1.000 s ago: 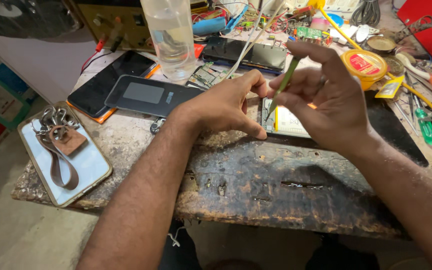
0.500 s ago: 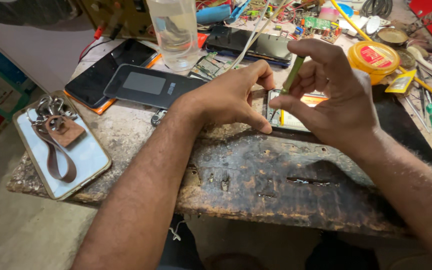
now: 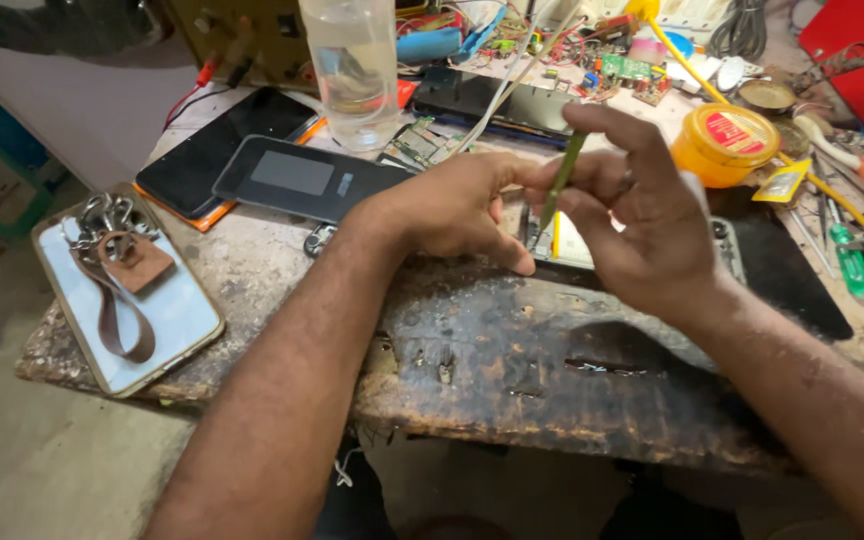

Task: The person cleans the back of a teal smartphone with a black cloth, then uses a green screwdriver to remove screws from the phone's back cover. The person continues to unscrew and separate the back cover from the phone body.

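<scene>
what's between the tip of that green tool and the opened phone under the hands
Nothing visible. The right hand holds the green tool tip-down right over the opened phone; the left hand rests beside it on the phone's left edge, not under the tip.

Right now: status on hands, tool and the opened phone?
Right hand pinches green tool, tip down on opened phone. Left hand steadies phone's left edge. Clear bottle stands behind, apart.

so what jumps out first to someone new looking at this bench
Dead centre, the right hand pinches a thin green tool over an opened phone that the left hand steadies on the scorched wooden bench. At far left a bunch of keys on a brown strap lies on a pale phone; an orange tub sits upper right.
</scene>
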{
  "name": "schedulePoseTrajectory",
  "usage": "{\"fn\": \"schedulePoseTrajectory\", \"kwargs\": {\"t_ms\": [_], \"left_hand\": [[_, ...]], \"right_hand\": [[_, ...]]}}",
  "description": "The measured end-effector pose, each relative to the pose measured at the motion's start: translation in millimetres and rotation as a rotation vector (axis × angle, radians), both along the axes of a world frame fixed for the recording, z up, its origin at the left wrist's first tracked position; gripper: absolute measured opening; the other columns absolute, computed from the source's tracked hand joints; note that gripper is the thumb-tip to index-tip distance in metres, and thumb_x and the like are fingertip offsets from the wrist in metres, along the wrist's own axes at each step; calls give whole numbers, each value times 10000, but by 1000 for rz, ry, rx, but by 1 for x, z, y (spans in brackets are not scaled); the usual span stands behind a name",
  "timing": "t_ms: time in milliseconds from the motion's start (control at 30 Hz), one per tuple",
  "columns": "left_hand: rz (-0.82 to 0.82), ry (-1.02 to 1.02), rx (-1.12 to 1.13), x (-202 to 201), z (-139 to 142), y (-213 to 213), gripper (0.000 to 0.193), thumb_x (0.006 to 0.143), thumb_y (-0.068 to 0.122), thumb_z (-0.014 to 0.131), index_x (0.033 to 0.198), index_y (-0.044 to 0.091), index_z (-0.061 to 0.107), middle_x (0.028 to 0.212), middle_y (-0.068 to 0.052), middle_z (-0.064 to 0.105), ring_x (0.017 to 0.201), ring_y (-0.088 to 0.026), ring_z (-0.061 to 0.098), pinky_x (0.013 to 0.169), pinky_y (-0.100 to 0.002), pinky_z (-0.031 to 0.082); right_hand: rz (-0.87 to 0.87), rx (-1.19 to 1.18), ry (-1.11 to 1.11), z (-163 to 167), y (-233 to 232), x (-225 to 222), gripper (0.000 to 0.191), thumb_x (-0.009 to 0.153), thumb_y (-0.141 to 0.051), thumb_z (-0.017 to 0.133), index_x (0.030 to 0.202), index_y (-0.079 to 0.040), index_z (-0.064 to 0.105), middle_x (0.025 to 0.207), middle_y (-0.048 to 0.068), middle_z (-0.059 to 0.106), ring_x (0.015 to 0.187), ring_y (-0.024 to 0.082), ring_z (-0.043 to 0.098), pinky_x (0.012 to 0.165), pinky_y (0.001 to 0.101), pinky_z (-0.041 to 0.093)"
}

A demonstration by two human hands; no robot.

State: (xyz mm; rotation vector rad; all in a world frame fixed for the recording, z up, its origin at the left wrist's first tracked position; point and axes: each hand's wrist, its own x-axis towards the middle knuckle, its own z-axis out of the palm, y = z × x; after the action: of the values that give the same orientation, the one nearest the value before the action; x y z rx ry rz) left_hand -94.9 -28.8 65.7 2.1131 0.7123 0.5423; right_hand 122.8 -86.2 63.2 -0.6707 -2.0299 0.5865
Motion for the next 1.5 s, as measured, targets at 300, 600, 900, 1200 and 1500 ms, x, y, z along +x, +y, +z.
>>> {"fn": "schedulePoseTrajectory", "kwargs": {"t_ms": [300, 600, 900, 1200, 1500], "left_hand": [[-21, -21, 131, 0, -4, 5, 265, 662, 180, 921, 861, 96, 766, 938, 13, 693, 838, -136, 640, 731, -319, 522], [71, 75, 64, 2, -5, 6, 309, 654, 201, 931, 894, 112, 759, 874, -24, 688, 800, -141, 641, 688, -327, 510], [53, 80, 106, 5, -2, 4, 263, 664, 189, 924, 851, 119, 752, 880, -3, 706, 791, -126, 649, 668, -316, 518], [-2, -41, 233, -1, -2, 2, 250, 645, 173, 925, 820, 73, 777, 1046, 16, 673, 903, -140, 649, 746, -317, 532], [103, 49, -90, -2, -1, 0, 171, 750, 146, 830, 894, 76, 772, 876, -39, 763, 694, -53, 621, 642, -244, 499]], "right_hand": [[-8, 6, 28, 8, -2, -6, 547, 1005, 113, 573, 1448, -102, 333, 1137, 92, 607, 1109, 155, 632, 980, 308, 551], [41, 18, -27, 9, -2, -4, 593, 994, 105, 587, 1484, -78, 307, 1211, 133, 621, 1165, 212, 647, 1038, 348, 536], [-55, 261, -206, 16, -5, -10, 632, 960, 102, 623, 1476, -60, 294, 1195, 157, 643, 1125, 225, 672, 997, 372, 540], [-12, 213, -109, 3, 0, -6, 655, 992, 41, 657, 1512, -81, 277, 1183, 119, 572, 1143, 200, 598, 1006, 337, 510], [3, 248, -121, -1, 0, -10, 657, 1028, 22, 676, 1544, -112, 291, 1131, 84, 603, 1064, 149, 639, 993, 327, 556]]}}
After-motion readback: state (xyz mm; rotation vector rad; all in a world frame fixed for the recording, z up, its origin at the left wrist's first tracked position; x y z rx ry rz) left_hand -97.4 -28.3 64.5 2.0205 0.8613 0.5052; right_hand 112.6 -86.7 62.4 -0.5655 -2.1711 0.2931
